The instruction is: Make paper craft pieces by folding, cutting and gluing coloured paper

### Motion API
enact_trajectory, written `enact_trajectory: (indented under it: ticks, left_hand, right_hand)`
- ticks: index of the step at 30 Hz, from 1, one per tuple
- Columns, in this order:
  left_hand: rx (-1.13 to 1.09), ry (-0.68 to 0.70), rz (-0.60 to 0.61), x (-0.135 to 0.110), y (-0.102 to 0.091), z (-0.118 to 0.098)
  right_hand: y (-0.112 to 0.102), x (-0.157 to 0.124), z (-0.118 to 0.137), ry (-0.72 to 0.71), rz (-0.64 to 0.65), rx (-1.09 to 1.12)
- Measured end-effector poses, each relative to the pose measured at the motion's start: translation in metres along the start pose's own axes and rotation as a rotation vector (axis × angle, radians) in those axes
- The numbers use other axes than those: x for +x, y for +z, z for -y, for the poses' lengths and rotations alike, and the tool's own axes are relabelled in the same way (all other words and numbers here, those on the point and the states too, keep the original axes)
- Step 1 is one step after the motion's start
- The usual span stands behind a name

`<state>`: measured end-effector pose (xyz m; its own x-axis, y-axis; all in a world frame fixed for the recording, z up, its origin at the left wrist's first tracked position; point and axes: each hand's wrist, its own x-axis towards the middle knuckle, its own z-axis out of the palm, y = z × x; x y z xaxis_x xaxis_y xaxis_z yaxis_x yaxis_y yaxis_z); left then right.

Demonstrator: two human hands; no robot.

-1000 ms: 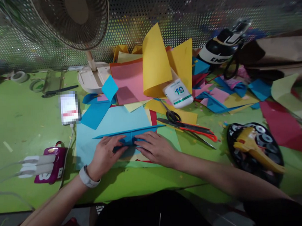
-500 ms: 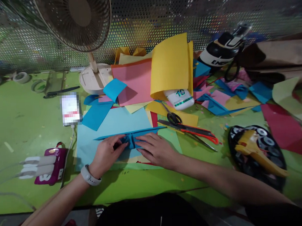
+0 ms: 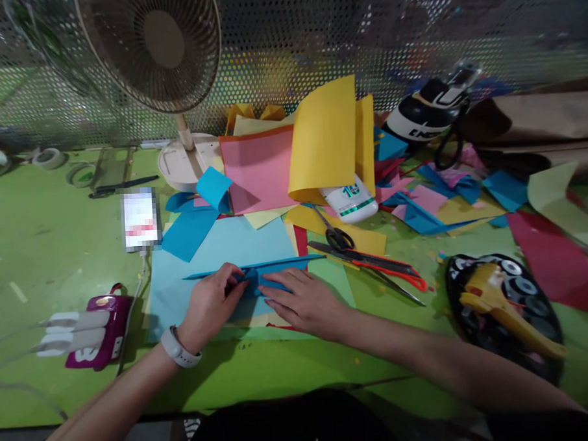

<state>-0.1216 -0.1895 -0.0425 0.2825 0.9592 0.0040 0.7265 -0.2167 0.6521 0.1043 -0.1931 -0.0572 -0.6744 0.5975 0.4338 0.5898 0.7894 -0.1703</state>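
Note:
A folded strip of blue paper (image 3: pixel 276 268) lies between my hands, on a stack topped by a light blue sheet (image 3: pixel 180 300). My left hand (image 3: pixel 215 295) pinches the strip near its middle, thumb against fingers. The crease there is partly hidden by the fingertips. Flat on the strip's right half rests my right hand (image 3: pixel 302 298), its fingers stretched toward the left. Just beyond my right hand lie scissors (image 3: pixel 340 238) with black handles and a utility knife (image 3: pixel 373 259) with an orange-red outline.
A desk fan (image 3: pixel 188 157) stands at the back left, near a lit phone (image 3: pixel 140 219) and a purple power adapter (image 3: pixel 101 333). Yellow paper (image 3: pixel 324 141) leans over a white bottle (image 3: pixel 354 203). Paper scraps, a black bottle (image 3: pixel 423 111) and a black tray (image 3: pixel 459 265) occupy the right.
The whole view has shifted slightly, so things sit lower in the picture. My hands stay on the blue strip, the left still pinching; the right fingers have slid a little left over the crease.

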Motion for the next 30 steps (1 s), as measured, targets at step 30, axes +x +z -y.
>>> enact_trajectory:
  ticks: [30]
  left_hand:
    - [0.617, 0.468, 0.006, -0.045, 0.011, -0.003]
  right_hand:
    - [0.0, -0.006, 0.003, -0.031, 0.022, -0.072]
